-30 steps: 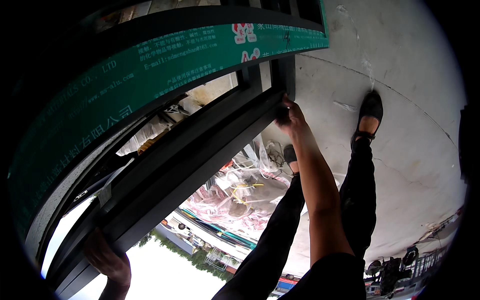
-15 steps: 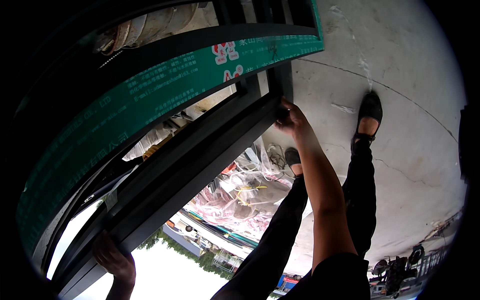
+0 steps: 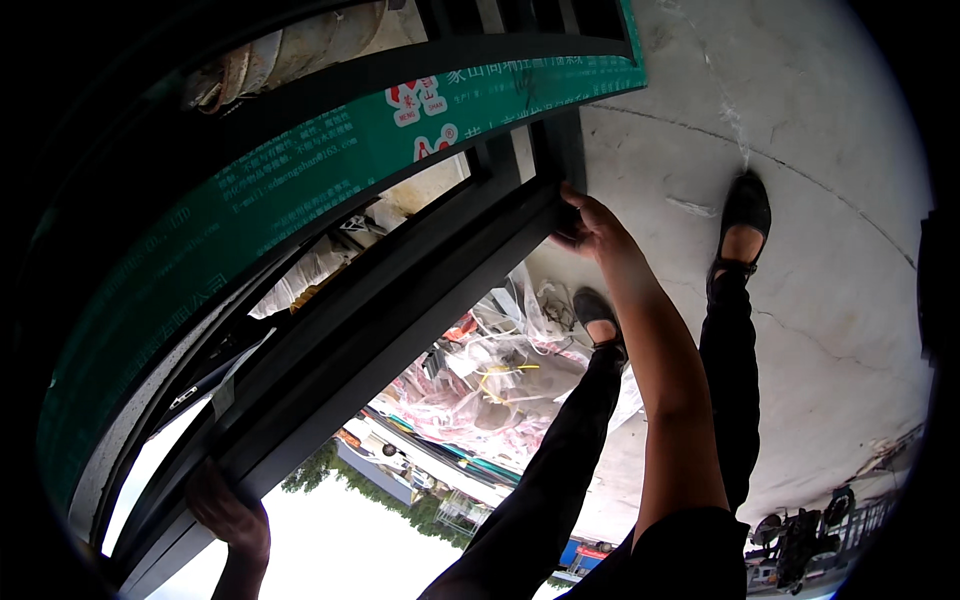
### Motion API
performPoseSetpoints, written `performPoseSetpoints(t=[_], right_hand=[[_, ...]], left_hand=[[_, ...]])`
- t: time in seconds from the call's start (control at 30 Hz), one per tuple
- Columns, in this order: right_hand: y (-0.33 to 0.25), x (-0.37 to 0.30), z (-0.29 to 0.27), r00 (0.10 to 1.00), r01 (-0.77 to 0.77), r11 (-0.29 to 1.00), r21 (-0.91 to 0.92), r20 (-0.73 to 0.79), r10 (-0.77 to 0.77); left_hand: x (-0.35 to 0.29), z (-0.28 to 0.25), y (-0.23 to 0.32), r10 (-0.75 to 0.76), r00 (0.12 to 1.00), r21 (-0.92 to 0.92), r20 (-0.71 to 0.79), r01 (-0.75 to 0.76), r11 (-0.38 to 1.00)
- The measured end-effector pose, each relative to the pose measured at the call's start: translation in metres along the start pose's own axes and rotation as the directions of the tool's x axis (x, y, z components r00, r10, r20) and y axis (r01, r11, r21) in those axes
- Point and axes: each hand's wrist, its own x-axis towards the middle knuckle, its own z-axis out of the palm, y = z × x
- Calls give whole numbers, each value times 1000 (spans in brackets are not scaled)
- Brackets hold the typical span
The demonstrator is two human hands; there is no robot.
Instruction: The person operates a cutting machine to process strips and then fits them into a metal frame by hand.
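Observation:
A long dark metal frame (image 3: 400, 295), like a window or door frame, slants from the lower left up to the upper middle. My right hand (image 3: 592, 228) is closed around its upper right end, thumb near the top edge and the other fingers partly hidden behind it. Lower down, my left hand (image 3: 228, 515) wraps its fingers round the same bar near its lower left end. Printed green protective film (image 3: 270, 205) covers a parallel member beyond the bar. A strip of clear tape or film (image 3: 226, 392) clings to the frame above my left hand.
Crumpled plastic wrap and scraps (image 3: 480, 400) lie heaped below the bar. Pale concrete floor (image 3: 810, 240) with cracks stretches to the right, under a dark shoe (image 3: 745, 215). A dark wheeled machine (image 3: 805, 545) stands at the lower right. Trees (image 3: 430, 515) show at the bottom.
Both hands keep their grip on the frame. The frame and its green film have shifted slightly in view, with the printed marks sliding left; my right forearm has drifted a little to the right.

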Motion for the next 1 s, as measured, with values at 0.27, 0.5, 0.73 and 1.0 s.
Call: performPoseSetpoints(t=[0.27,0.5,0.73,1.0], right_hand=[[-11,-12,-33,909,189,904,-383,-281,-309],[11,-112,-106,745,143,188,-972,-19,-667],[59,-307,-107,754,-191,-533,-824,224,-617],[190,-450,-91,674,-164,-440,-883,226,-704]], left_hand=[[7,5,4,-14,1000,-29,-14,14,999],[38,-1,10,-4,994,-171,-112,-15,985],[16,8,3,-97,978,-283,-183,42,958],[13,18,7,-119,978,-219,-174,79,972]])
